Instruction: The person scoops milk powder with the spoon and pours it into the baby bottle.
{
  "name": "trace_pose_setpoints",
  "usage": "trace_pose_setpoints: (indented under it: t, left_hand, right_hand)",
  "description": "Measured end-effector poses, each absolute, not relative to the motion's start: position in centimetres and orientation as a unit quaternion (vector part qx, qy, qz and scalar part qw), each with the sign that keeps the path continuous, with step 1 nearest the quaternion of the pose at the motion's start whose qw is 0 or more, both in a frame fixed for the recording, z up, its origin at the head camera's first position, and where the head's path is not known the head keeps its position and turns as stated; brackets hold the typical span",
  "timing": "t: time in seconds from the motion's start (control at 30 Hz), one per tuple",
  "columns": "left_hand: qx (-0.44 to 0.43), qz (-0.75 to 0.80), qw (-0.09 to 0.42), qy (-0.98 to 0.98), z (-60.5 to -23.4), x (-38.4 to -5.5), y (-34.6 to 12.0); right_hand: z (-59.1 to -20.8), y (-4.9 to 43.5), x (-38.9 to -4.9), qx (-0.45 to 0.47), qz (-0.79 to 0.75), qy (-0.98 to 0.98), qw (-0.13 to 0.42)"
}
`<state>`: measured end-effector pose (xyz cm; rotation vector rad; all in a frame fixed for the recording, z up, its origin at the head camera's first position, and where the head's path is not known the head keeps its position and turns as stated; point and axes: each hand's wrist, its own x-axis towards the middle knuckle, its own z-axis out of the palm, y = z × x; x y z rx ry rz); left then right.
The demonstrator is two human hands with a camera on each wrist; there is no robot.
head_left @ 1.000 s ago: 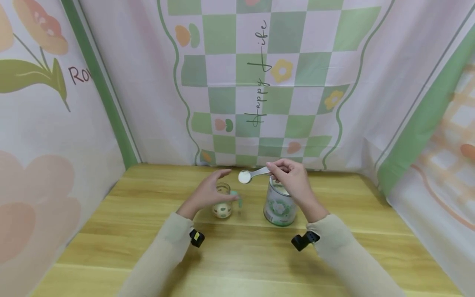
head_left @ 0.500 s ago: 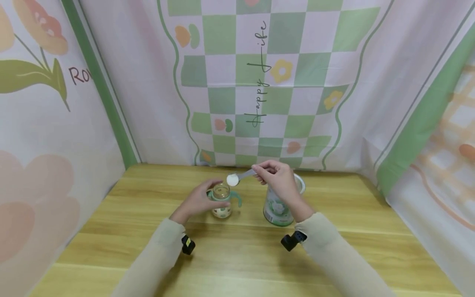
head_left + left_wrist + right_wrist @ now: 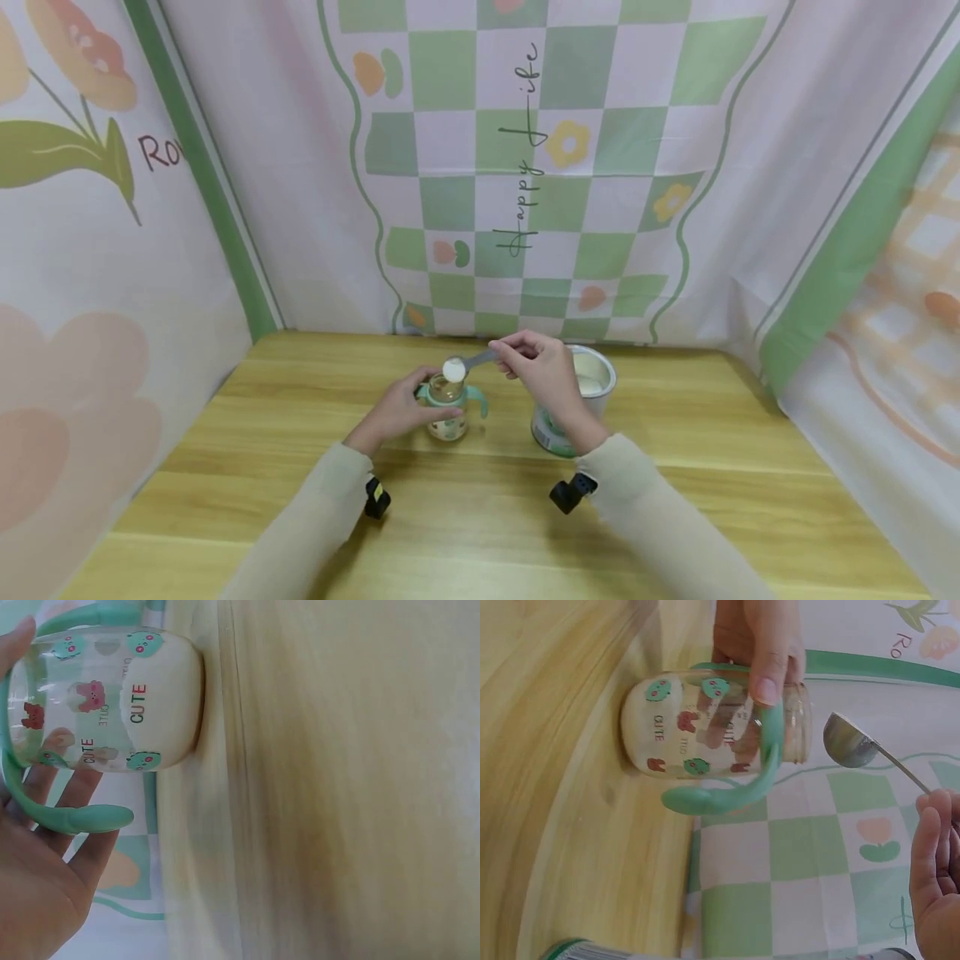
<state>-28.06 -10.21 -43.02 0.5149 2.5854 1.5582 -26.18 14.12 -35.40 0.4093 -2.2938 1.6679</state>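
Observation:
A clear baby bottle with green handles and printed cartoon figures stands upright on the table, its top uncovered. Pale milky contents fill its lower part in the left wrist view. Around its upper body, my left hand holds it, thumb on the near side and fingers behind. My right hand pinches the handle of a metal measuring spoon, whose bowl carries a heap of white powder. That bowl hovers just above the bottle's mouth, apart from it in the right wrist view.
An uncovered tin with whitish powder inside stands right of the bottle, partly behind my right hand and wrist. The wooden table ends at a curtain with green and white checks. Further printed curtains hang at both sides.
My right hand has carried the powder-filled spoon left from near the tin to over the bottle. My left hand, earlier loosely around the bottle, has shifted slightly left and closed on it.

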Motion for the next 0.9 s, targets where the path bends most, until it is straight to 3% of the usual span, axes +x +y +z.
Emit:
trace_pose_setpoints:
  t: [0.4,0.9]
  left_hand:
    - [0.163,0.508,0.048,0.844,-43.0,-28.0,-10.3]
    - [0.169,0.509,0.055,0.843,-43.1,-28.1,-10.4]
  right_hand:
    - [-37.5,12.8,-26.1,0.239,0.512,-0.791,0.235]
    - [-39.0,12.4,-26.0,0.379,0.303,-0.792,0.369]
